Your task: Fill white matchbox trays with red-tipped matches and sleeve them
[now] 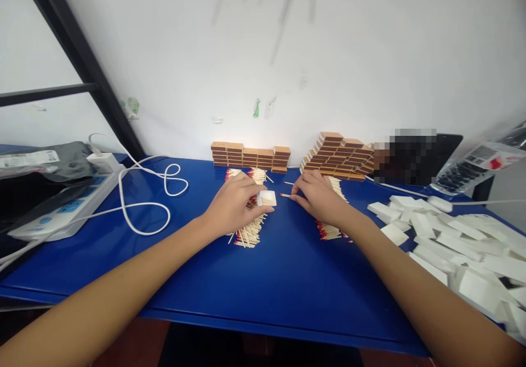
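Note:
My left hand [234,202] grips a small white matchbox tray [269,198] between thumb and fingers, with what look like a few matchsticks inside. Under and around that hand lies a pile of red-tipped matches [250,234]. Across a short gap, my right hand [318,196] pinches a match [285,195], its red head pointing left toward the tray. A second pile of matches [329,231] is partly hidden beneath the right hand. Another loose match [288,183] lies just beyond its fingertips.
Stacked matchboxes stand along the wall in a left row [250,156] and a taller right stack [339,156]. White trays [460,241] are heaped at the right. A dark tablet [444,159] leans behind. A power strip [69,208] and white cable [123,191] lie left on the blue table [246,290].

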`<state>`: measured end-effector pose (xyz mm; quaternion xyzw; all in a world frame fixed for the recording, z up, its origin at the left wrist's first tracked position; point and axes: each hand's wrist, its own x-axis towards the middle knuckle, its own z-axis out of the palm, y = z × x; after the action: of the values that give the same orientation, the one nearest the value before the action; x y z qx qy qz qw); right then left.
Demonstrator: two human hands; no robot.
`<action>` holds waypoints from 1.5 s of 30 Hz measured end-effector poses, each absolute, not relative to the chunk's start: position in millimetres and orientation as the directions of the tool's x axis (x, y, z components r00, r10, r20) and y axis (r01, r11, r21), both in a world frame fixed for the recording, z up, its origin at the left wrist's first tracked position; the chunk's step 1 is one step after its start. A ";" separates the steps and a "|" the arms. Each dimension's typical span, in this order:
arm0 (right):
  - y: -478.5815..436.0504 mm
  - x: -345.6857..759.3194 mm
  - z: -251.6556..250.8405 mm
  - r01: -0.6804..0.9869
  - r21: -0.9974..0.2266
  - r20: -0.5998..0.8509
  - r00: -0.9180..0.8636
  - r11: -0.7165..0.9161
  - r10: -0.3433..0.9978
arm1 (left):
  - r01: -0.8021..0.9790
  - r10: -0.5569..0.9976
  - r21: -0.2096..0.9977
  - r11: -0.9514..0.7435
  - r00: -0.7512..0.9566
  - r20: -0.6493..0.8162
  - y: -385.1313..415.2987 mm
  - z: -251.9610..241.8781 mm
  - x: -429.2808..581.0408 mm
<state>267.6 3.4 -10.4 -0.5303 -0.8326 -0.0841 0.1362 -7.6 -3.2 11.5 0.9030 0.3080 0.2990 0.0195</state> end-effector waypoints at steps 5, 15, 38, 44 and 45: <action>3.8 264.1 -8.9 0.916 0.010 0.280 -0.389 0.402 0.878 | 0.547 0.562 0.207 -0.811 0.629 0.537 -1.3 10.9 -9.0; -12.7 256.9 7.1 0.766 -0.293 0.428 -0.430 0.572 0.795 | 0.530 0.553 0.216 -0.820 0.634 0.541 -1.0 9.0 -8.7; 36.0 251.9 4.7 0.881 -0.351 0.392 -0.170 0.318 0.904 | 0.542 0.616 0.329 -0.773 0.519 0.593 3.8 11.8 -11.5; 58.0 217.5 -1.7 0.918 -0.286 0.309 -0.182 0.273 0.934 | 0.553 0.608 0.304 -0.776 0.527 0.593 3.5 11.2 -12.6; 59.8 215.2 -2.2 0.925 -0.274 0.301 -0.177 0.263 0.937 | 0.555 0.607 0.300 -0.776 0.528 0.594 3.7 11.1 -12.8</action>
<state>215.2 59.8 -2.2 -0.6069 -0.7670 0.0142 0.2077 -12.8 3.7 11.1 0.8732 0.3329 0.3541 0.0366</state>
